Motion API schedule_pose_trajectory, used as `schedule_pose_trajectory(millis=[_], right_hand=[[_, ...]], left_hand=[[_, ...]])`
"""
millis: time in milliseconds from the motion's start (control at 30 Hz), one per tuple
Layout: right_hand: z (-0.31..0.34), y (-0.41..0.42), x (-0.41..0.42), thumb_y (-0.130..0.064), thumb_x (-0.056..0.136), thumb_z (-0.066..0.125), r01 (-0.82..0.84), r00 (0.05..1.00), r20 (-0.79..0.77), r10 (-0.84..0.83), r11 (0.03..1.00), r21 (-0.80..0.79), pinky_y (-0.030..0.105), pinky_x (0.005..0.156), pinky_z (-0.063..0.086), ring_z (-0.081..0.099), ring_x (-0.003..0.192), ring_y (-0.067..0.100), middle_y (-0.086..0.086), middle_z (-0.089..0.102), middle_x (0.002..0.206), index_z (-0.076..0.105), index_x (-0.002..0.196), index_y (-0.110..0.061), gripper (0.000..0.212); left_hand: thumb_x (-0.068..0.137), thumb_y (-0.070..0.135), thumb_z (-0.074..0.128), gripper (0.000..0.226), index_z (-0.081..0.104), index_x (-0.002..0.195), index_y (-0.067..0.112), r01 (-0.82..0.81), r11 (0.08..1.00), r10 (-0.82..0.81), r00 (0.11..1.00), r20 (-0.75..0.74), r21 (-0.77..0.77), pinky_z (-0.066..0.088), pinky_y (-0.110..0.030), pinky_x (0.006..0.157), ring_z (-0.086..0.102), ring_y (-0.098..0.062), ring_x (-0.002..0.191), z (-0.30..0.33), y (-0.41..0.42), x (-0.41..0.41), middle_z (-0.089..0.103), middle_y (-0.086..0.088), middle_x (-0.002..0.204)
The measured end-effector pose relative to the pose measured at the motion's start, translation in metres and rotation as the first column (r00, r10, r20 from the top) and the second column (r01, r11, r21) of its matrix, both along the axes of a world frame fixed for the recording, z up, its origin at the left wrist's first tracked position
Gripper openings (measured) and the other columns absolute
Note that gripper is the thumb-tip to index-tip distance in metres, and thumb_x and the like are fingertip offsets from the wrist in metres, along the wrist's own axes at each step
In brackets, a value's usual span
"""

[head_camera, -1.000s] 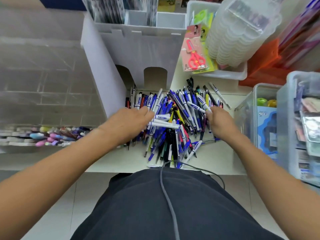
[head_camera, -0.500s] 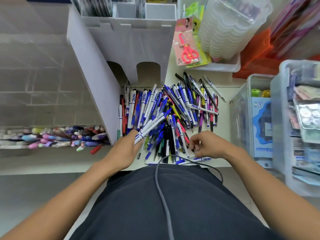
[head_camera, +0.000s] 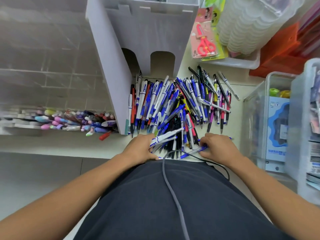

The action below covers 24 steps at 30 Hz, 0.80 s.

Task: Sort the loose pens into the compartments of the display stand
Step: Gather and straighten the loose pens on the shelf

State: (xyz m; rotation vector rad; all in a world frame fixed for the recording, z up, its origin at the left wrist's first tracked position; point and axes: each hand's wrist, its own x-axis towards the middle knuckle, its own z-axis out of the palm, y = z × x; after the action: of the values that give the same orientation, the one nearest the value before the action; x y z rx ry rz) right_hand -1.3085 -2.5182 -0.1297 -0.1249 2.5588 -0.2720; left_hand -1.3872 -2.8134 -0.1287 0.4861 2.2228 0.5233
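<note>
My left hand point(head_camera: 141, 148) grips a bundle of white-and-blue pens point(head_camera: 166, 136); my right hand point(head_camera: 217, 148) pinches one blue pen point(head_camera: 196, 151). Both at the near worktop point(head_camera: 188, 57) edge. Pen heap point(head_camera: 176, 104) lies before the white display stand point(head_camera: 143, 33), whose compartments are cropped. Barrel lettering unreadable.

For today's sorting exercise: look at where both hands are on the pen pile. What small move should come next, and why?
Probably the right hand should lift the blue pen it pinches at the near edge of the pile and pass it to the left hand, which already grips a bundle of white-and-blue pens; the display stand sits beyond.
</note>
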Motion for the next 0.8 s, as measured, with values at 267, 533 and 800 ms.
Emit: schedule_pose_trajectory(millis=[267, 533, 800], right_hand=[[0.01, 0.004, -0.01, -0.038, 0.087, 0.066, -0.03, 0.999, 0.015, 0.028, 0.992, 0.124, 0.028, 0.057, 0.042, 0.063, 0.072, 0.02, -0.007, 0.061, 0.092, 0.073, 0.097, -0.024, 0.019], [0.033, 0.016, -0.021, -0.028, 0.097, 0.059, -0.05, 0.998, 0.044, 0.039, 0.957, 0.287, 0.032, 0.059, 0.044, 0.065, 0.082, 0.023, -0.003, 0.054, 0.098, 0.069, 0.102, -0.021, 0.013], [0.053, 0.041, -0.064, -0.031, 0.1, 0.06, 0.32, 0.944, -0.094, -0.317, 0.947, 0.019, 0.035, 0.057, 0.031, 0.049, 0.067, 0.024, 0.003, 0.05, 0.08, 0.053, 0.072, -0.014, 0.034]], left_hand=[[0.085, 0.049, 0.076, 0.041, 0.043, 0.096, 0.026, 0.096, 0.995, -0.095, 0.981, -0.169, -0.003, 0.036, -0.033, 0.059, 0.051, -0.022, 0.071, -0.013, 0.01, 0.007, 0.055, 0.003, 0.082], [0.09, 0.042, 0.072, 0.038, 0.053, 0.109, 0.015, 0.043, 0.992, -0.008, 0.959, -0.283, 0.12, 0.033, -0.033, 0.054, 0.047, -0.02, 0.061, -0.006, 0.004, -0.02, 0.053, 0.006, 0.069], [0.092, 0.033, 0.072, 0.031, 0.054, 0.117, 0.032, -0.399, 0.868, 0.443, 0.891, -0.098, 0.296, 0.046, -0.016, 0.062, 0.066, -0.016, 0.073, 0.034, 0.017, -0.049, 0.065, 0.018, 0.089]])
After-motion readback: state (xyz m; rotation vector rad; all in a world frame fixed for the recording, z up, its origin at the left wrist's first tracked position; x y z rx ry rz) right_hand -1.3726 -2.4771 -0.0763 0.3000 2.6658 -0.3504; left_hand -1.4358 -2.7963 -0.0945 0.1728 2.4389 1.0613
